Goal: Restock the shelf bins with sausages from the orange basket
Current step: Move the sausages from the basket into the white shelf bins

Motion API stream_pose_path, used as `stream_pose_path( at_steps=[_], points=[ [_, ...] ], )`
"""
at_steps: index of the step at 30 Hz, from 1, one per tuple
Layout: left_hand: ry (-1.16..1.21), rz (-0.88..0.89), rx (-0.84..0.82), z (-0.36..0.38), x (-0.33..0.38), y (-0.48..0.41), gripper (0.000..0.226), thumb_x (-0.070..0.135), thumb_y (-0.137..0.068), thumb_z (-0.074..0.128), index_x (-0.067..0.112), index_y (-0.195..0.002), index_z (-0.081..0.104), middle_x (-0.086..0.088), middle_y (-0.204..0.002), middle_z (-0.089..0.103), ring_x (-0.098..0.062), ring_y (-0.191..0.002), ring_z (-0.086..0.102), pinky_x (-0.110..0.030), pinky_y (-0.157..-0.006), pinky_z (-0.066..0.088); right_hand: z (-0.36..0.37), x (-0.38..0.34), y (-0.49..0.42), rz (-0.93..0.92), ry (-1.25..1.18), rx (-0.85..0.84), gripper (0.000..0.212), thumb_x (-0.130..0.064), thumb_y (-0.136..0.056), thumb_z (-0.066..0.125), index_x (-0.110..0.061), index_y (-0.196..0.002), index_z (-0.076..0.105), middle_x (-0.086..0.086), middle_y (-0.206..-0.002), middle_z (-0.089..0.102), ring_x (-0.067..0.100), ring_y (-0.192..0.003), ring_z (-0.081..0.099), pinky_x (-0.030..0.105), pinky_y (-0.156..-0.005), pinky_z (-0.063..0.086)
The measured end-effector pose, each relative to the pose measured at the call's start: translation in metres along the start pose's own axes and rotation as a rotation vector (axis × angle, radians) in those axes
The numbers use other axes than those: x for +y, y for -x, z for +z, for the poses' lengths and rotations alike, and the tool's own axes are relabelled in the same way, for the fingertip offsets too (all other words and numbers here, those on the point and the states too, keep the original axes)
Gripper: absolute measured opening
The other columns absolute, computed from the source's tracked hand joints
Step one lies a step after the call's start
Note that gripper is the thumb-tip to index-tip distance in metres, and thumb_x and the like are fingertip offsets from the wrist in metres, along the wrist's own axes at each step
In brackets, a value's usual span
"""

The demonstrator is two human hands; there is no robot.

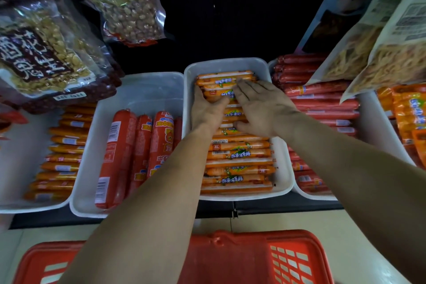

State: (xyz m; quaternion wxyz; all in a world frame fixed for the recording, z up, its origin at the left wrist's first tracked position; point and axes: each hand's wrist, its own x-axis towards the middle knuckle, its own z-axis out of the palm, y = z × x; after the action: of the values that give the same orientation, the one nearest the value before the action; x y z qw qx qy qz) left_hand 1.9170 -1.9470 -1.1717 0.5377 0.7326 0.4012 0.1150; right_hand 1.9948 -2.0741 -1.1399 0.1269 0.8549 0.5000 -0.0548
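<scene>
Head view looks down on a shelf of white bins, with both hands inside the middle white bin [230, 63], over its far half. This bin holds orange corn sausages [238, 154] stacked in rows from front to back. Each one lies with its long axis left to right, crosswise to the forearms.

The left hand [206, 110] sits at the left ends of the far rows. Its fingers [197, 95] run straight and close together along the gap between the sausage ends and the bin wall, and the thumb lies across the top. The right hand [262, 108] lies flat on top of the same rows, fingers [247, 86] straight and slightly spread, pointing to the back wall. Neither hand looks curled round a sausage; they seem to be pressing and squaring the stack.

Because the sausages lie crosswise, a push from the left hand would slide them lengthwise toward the right wall, while the right palm holds them down.

The orange basket [232, 258] stands on the floor below the shelf edge, under both forearms and about equally near to each hand. Whether it has sausages left I cannot tell. Thick red sausages [159, 145] fill the bin to the left, and thin red sausages [322, 104] the bin to the right.
</scene>
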Motion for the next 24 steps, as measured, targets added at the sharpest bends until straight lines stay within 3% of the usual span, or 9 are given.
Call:
stream_pose_path(
  at_steps=[4,9,16,19,24],
  points=[
    [0.017,0.022,-0.050,-0.004,-0.002,-0.005,0.041,0.030,-0.090,0.068,0.034,-0.128,0.054,0.013,-0.106,0.067,-0.009,-0.098,0.065,-0.026,-0.082,0.052,-0.001,-0.001,0.002,0.017,-0.006,0.039,0.099,-0.072,-0.087,0.037,-0.010,-0.158,0.007,0.012,-0.166,0.008,0.026,-0.152,0.008,0.041,-0.124,0.006],
    [0.038,0.028,0.029,0.000,0.006,-0.012,0.058,0.038,-0.087,0.072,0.031,-0.138,0.046,0.005,-0.123,0.065,-0.016,-0.110,0.062,-0.035,-0.095,0.049,0.001,-0.003,-0.001,0.072,0.024,0.012,0.106,-0.078,-0.084,0.033,-0.008,-0.158,0.003,0.018,-0.165,0.005,0.030,-0.153,0.003,0.046,-0.124,0.000],
    [0.042,-0.015,-0.066,-0.008,0.006,-0.022,0.045,0.039,-0.091,0.064,0.041,-0.134,0.049,0.005,-0.116,0.067,-0.019,-0.102,0.066,-0.042,-0.093,0.054,0.001,-0.003,-0.003,0.080,0.015,0.018,0.107,-0.080,-0.082,0.033,-0.012,-0.158,0.004,0.015,-0.165,0.007,0.028,-0.153,0.006,0.049,-0.123,-0.001],
    [0.023,-0.010,-0.034,-0.004,0.006,-0.021,0.043,0.043,-0.093,0.059,0.041,-0.134,0.049,0.004,-0.116,0.068,-0.021,-0.102,0.067,-0.045,-0.094,0.054,0.002,-0.003,-0.002,0.080,-0.005,0.024,0.107,-0.079,-0.082,0.036,-0.012,-0.158,0.004,0.015,-0.166,0.007,0.028,-0.153,0.007,0.048,-0.123,0.000],
    [0.036,-0.011,-0.054,-0.004,0.003,-0.021,0.043,0.041,-0.092,0.062,0.039,-0.133,0.049,0.005,-0.117,0.067,-0.020,-0.103,0.065,-0.039,-0.092,0.053,0.003,-0.004,-0.004,0.081,-0.021,0.033,0.107,-0.079,-0.081,0.038,-0.012,-0.158,0.006,0.015,-0.165,0.008,0.028,-0.153,0.007,0.048,-0.123,0.000]
  ],
)
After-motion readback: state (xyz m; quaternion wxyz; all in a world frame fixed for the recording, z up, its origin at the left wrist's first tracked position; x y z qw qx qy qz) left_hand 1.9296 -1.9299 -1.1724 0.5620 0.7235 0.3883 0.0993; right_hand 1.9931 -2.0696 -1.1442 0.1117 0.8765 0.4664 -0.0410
